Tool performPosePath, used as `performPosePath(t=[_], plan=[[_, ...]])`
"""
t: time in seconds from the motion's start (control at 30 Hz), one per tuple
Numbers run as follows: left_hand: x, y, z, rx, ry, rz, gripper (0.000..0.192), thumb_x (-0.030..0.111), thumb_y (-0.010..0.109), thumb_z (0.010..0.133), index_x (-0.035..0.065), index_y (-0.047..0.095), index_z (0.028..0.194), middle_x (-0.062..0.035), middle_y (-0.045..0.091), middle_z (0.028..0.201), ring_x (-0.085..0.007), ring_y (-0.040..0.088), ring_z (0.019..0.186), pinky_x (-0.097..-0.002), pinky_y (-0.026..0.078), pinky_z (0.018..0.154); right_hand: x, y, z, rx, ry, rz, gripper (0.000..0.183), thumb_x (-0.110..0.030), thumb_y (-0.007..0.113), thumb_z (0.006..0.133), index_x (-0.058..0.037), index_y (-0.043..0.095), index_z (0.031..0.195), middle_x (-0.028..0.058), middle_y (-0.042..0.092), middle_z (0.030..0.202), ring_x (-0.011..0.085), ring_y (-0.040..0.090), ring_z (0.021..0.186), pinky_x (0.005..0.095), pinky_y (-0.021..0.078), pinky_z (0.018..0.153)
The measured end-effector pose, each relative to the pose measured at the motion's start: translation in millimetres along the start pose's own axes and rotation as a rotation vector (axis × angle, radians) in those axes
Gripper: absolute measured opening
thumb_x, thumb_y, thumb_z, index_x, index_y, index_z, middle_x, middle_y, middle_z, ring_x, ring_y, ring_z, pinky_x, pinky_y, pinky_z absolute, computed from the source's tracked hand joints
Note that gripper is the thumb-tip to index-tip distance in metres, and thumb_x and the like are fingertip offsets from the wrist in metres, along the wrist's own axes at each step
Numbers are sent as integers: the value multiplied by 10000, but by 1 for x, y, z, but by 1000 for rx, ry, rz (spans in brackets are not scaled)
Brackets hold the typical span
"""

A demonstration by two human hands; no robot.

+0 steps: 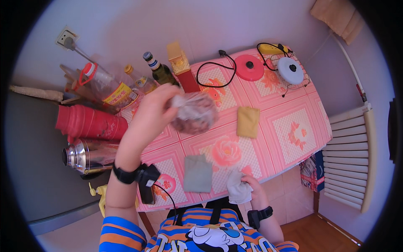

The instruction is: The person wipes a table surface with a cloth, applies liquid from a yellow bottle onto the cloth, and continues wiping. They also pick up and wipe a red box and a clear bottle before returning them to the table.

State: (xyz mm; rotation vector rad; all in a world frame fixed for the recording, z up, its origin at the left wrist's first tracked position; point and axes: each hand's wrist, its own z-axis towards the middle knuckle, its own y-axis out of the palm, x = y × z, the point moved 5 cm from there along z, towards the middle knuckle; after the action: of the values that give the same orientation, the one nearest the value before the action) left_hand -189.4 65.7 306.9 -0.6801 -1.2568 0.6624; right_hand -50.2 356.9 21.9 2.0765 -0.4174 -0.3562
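Note:
My left hand [163, 102] grips the gathered neck of a clear plastic bag [198, 113] filled with reddish-brown pieces that are too blurred to name. The bag is over the left-middle part of the table. At the front edge, my right hand [256, 190] holds a crumpled white cloth [237, 187]. Between my hands a folded grey-green cloth [197, 173] lies flat on the pink floral tablecloth [270, 154]. Farther back lies a folded mustard-yellow cloth [248, 122].
Along the wall stand a plastic jug [116, 91], a green glass bottle [162, 71] and a red-and-gold box [185, 71]. Red [91, 123] and steel [91, 154] vacuum flasks stand left. A black cord [198, 75], red lid [242, 71] and white lid [288, 71] lie behind. A radiator [346, 157] is right.

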Motion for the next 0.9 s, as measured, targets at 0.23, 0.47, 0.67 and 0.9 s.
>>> performPosePath(t=[0.23, 0.47, 0.67, 0.9], plan=[[-26, 78, 120, 103, 230, 144, 247, -61, 468, 727, -9, 573, 944, -207, 572, 912, -398, 549, 915, -421, 446, 795, -12, -12, -5, 76, -93, -17, 343, -66, 518, 823, 60, 540, 1141, 144, 632, 1057, 241, 625, 970, 337, 504, 853], [-104, 161, 198, -5, 66, 216, 216, 5, 501, 765, 4, 605, 954, -225, 596, 987, -404, 558, 958, -434, 451, 801, -24, -12, -4, 154, -160, 3, 323, -71, 526, 814, 55, 554, 1110, 146, 635, 1045, 242, 631, 953, 345, 511, 841], [-113, 181, 157, 102, 132, 266, 437, 56, 523, 788, -31, 490, 1216, -248, 574, 1111, -386, 553, 1035, -417, 449, 887, -37, -20, 8, 191, -181, 1, 331, -90, 526, 818, 45, 551, 1120, 150, 634, 1060, 249, 639, 931, 355, 515, 838], [-100, 101, 11, 260, -133, 372, 769, 186, 742, 665, 12, 366, 1313, -215, 471, 1232, -369, 472, 1131, -455, 400, 924, -38, -5, 22, 188, -122, -24, 315, -97, 513, 828, 40, 560, 1108, 150, 635, 1066, 250, 629, 965, 360, 513, 846]])
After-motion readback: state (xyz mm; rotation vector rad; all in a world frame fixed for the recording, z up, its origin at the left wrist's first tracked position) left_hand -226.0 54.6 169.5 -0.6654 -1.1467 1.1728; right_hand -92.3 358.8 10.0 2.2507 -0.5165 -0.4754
